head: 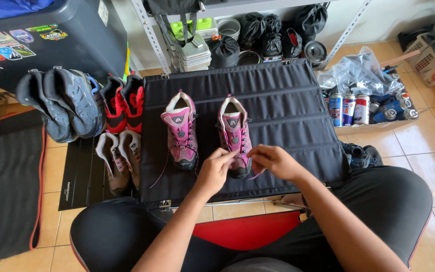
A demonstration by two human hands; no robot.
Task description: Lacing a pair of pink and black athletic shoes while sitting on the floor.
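The floor (424, 141) is made of shiny orange-tan tiles, and bright daylight is shining on them. A low black padded table (288, 106) is sitting in the middle. Behind it a grey metal shelf (152, 35) is standing against a pale wall (388, 20), holding black bags (263, 30) and metal pots (228, 26). On the left a big dark box with stickers (51, 40) is standing, and a dark mat with a red edge (6, 186) is lying on the floor. On the right a cardboard box (373, 126) is holding spray cans (348, 108) and a clear plastic bag (358, 73). A white basket (431, 63) is sitting in the far corner.
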